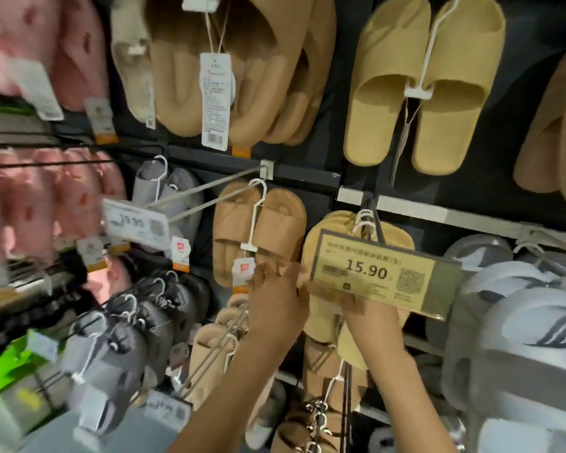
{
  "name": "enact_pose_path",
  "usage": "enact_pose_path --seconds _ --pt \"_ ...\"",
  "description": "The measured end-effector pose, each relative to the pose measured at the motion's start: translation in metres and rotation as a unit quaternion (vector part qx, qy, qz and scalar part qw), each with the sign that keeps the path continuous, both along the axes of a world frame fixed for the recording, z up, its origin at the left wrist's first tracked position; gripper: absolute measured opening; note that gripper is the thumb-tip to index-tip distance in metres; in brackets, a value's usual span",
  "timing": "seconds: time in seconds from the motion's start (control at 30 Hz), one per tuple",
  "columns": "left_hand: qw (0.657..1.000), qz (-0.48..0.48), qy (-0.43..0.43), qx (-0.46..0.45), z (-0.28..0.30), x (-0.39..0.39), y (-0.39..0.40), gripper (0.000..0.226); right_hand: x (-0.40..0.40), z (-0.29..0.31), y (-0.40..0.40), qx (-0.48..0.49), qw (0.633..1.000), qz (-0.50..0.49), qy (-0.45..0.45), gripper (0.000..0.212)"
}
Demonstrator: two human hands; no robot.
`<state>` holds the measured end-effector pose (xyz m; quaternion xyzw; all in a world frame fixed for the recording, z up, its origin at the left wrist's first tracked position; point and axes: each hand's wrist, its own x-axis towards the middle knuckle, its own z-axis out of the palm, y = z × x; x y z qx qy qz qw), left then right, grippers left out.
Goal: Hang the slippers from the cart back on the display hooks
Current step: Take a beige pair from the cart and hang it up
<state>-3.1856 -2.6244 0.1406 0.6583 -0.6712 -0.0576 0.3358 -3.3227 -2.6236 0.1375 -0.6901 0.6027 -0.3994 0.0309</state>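
A stack of yellow slippers (324, 243) hangs by white hangers on a display hook (374, 220), behind a gold price tag (378, 273) reading 15.90. My left hand (275, 302) reaches up at the left edge of these slippers, fingers curled against them near the tag's left end. My right hand (370, 317) is under the price tag and holds the lower part of the yellow slippers; its fingers are mostly hidden by the tag. Tan slippers (258, 230) hang on the neighbouring hook to the left.
Long bare hook rods (209, 194) with a white price tag (134, 223) jut out at centre left. Grey slippers (520, 322) crowd the right, dark ones (134, 325) the lower left, pink ones (46, 197) far left. More tan and yellow pairs (415, 80) hang above.
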Motion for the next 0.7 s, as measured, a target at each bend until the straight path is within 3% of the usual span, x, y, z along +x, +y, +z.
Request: enact_pose_path --seconds 0.1,0.2,0.33,0.57,0.7 --pt "0.997 0.071 -0.019 -0.012 0.005 0.029 0.038 0.038 0.037 0.001 0.026 -0.027 0.998 0.053 0.032 0.013" --pt "0.988 0.129 -0.013 -0.087 0.011 0.070 0.093 0.033 0.089 0.012 0.058 -0.079 0.984 0.148 0.056 0.014" --pt "0.952 0.269 -0.001 -0.147 0.019 0.127 0.195 0.033 0.163 0.028 0.144 -0.081 0.949 0.304 0.023 0.015" --pt "0.839 0.515 -0.052 -0.167 0.037 0.167 0.452 0.033 0.260 0.037 0.347 -0.114 0.806 0.573 -0.095 0.018" --pt "0.749 0.646 -0.055 -0.137 0.024 0.156 0.583 0.038 0.286 0.023 0.470 -0.069 0.690 0.714 -0.100 0.019"
